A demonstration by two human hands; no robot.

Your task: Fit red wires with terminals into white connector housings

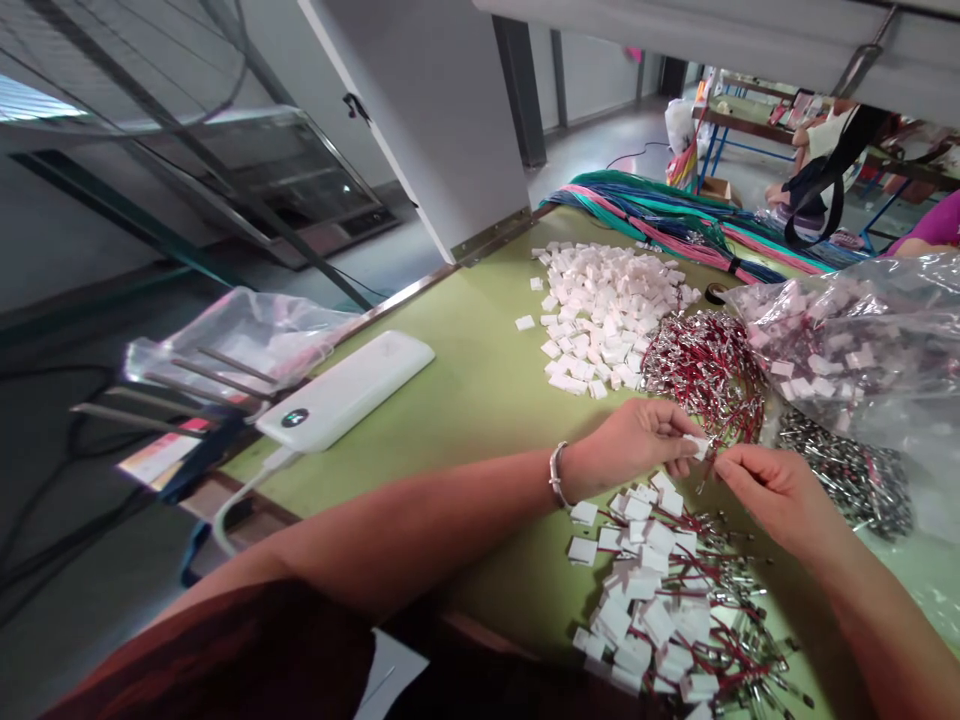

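Observation:
Between thumb and fingers, my left hand [641,445] pinches a small white plastic connector housing [700,447]. My right hand [772,490] is closed in a pinch right beside it, on a short red wire [707,472] whose end is at the housing; the fingertips partly hide it. Just beyond both hands lies a heap of short red wires with metal terminals [705,365]. Behind my left hand spreads a pile of loose white housings [607,300]. Nearer to me, below the hands, is a pile of white housings with red wires attached [652,590].
A white power bank [352,390] with a cable lies on the green table [480,350]. Clear plastic bags [862,340] of parts and a heap of dark-tipped pieces [847,470] are at right. Bundled coloured wires [675,225] line the far edge. Other people sit beyond.

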